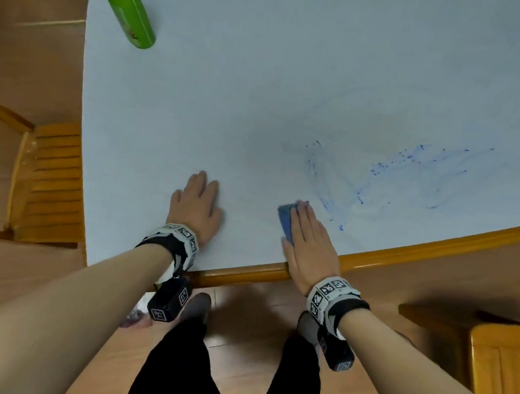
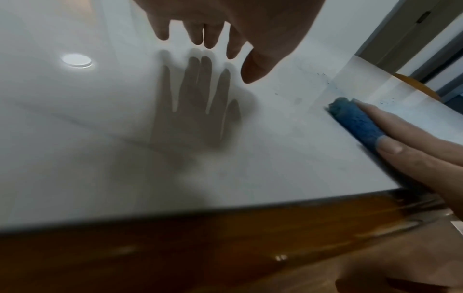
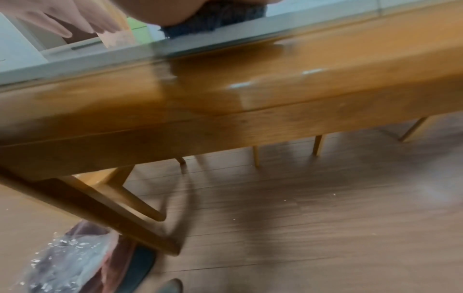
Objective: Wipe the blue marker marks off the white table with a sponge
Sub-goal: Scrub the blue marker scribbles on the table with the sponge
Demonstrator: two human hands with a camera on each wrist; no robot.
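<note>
Smeared blue marker marks (image 1: 390, 175) cover the right part of the white table (image 1: 269, 80), close to its front edge. My right hand (image 1: 308, 234) lies flat on a blue sponge (image 1: 284, 221) just left of the marks, fingers straight and pressing it to the table. In the left wrist view the sponge (image 2: 355, 121) shows beside the right hand's fingers (image 2: 406, 142). My left hand (image 1: 200, 194) is spread flat on the table left of the sponge and holds nothing. Its fingers (image 2: 200, 29) are straight above their reflection; whether they touch the table is unclear.
A green bottle (image 1: 130, 8) stands at the table's far left corner. The wooden rim (image 1: 412, 253) runs along the front edge under my right wrist. Wooden chairs stand at the left (image 1: 48, 182) and right (image 1: 507, 362). A plastic bag (image 3: 65, 263) lies on the floor.
</note>
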